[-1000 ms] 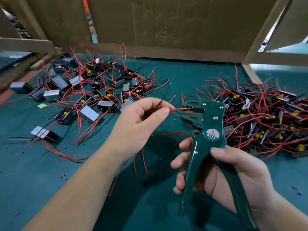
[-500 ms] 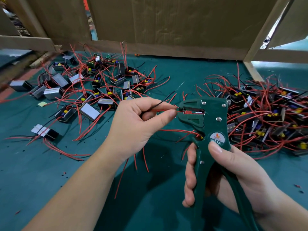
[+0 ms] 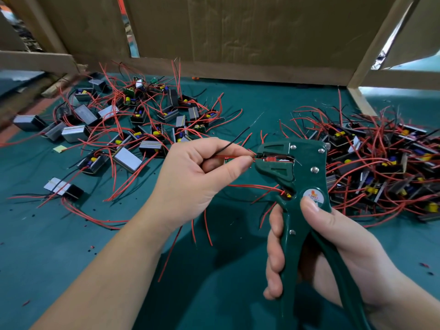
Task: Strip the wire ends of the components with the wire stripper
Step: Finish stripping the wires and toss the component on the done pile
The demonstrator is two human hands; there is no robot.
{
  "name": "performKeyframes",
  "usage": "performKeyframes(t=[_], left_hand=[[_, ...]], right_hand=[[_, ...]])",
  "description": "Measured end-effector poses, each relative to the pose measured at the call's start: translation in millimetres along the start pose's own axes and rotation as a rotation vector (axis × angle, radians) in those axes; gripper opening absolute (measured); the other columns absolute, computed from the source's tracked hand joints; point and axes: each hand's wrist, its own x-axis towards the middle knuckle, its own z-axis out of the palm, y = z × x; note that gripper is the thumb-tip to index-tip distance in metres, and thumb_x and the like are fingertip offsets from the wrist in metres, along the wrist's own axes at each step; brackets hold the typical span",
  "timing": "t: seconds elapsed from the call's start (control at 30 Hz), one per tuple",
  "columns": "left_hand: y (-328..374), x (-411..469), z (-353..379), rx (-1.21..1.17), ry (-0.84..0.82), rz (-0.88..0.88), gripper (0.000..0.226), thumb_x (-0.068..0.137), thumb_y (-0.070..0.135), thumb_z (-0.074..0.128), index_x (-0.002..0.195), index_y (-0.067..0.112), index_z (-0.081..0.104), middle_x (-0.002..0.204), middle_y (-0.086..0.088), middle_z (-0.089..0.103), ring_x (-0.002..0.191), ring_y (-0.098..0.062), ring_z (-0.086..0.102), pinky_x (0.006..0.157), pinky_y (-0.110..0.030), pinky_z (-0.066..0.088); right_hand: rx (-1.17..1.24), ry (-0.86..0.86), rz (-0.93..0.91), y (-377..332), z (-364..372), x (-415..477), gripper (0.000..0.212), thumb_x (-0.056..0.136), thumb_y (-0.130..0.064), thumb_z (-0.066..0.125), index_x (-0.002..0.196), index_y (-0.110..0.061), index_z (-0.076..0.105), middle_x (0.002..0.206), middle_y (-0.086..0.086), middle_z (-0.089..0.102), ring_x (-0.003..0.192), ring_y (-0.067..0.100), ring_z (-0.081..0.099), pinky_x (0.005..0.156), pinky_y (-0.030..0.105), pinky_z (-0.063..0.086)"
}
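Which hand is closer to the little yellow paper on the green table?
Left. The left hand, pinching a red wire, is right of the yellow paper; the right hand, holding the wire stripper, is farther right and lower.

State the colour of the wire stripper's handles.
Dark green; the wire stripper in the right hand shows best in the head view.
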Motion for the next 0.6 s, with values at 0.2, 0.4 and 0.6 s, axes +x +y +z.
performKeyframes(t=[0.2,0.4,0.6], left_hand=[[0.1,0.3,0.4,0.026,0.006,-0.024,0.015,0.086,0.021,0.060,0.076,0.025,0.071,0.056,0.010,0.049,0.048,-0.003,0.033,0.047,-0.010,0.026],[-6.7,1.8,3.3,0.009,0.019,-0.008,0.029,0.099,0.022,0.034,0.084,0.013,0.057,0.054,0.003,0.041,0.053,-0.019,0.045,0.057,-0.014,0.043],[-7.5,2.9,-3.9,-0.006,-0.024,-0.061,0.034,0.097,0.027,0.037,0.091,0.023,0.070,0.067,0.011,0.065,0.056,-0.005,0.055,0.057,-0.010,0.041]], right_hand=[[0.087,0.022,-0.037,1.8,3.4,-2.4,0.052,0.064,-0.055,0.078,0.078,-0.008,0.062,0.063,0.022,0.057,0.052,0.037,0.060,0.061,0.051,0.045],[0.129,0.224,-0.067,4.1,5.9,1.7,0.058,0.058,-0.059,0.079,0.066,-0.007,0.054,0.052,0.017,0.046,0.034,0.025,0.047,0.045,0.035,0.046],[0.196,0.222,-0.152,-3.2,-5.5,9.1,0.054,0.055,-0.048,0.080,0.083,-0.004,0.064,0.074,0.024,0.058,0.063,0.039,0.061,0.064,0.053,0.053]])
